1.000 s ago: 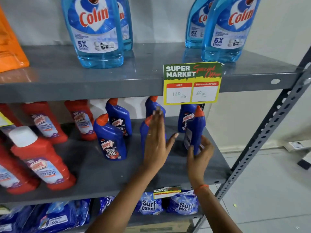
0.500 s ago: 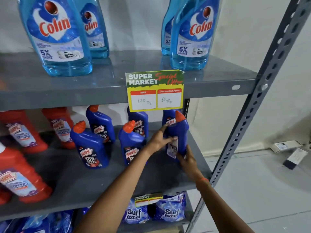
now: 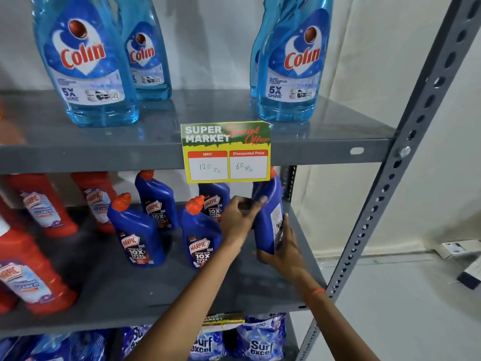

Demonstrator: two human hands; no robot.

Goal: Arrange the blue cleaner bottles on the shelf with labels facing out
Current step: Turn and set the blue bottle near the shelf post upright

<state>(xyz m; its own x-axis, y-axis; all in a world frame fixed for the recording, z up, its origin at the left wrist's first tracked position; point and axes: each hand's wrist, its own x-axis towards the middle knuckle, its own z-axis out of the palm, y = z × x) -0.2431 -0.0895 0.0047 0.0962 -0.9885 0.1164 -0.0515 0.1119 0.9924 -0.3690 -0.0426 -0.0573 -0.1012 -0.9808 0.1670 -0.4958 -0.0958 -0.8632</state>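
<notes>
One dark blue bottle of cleaner stood at the right end of the middle shelf, held upright between both hands, its small-print back label turned outward to the right and its orange cap partly hidden behind the price card. Judged rigid moulded plastic, moderately heavy if full, smooth-sided and likely slippery; the flat body offered the surest hold, low and mid-height, rather than the angled neck. The left hand was wrapped around the left side at mid-height, fingers curled on the body. The right hand cupped the lower right edge and base, fingers extended up the side. A turn about its upright axis seemed needed to bring the front label forward.

Four further blue bottles stood to the left in two rows, front labels showing. Red bottles filled the left part of the same shelf. Pale blue glass-cleaner bottles stood on the shelf above; detergent packs lay below.
</notes>
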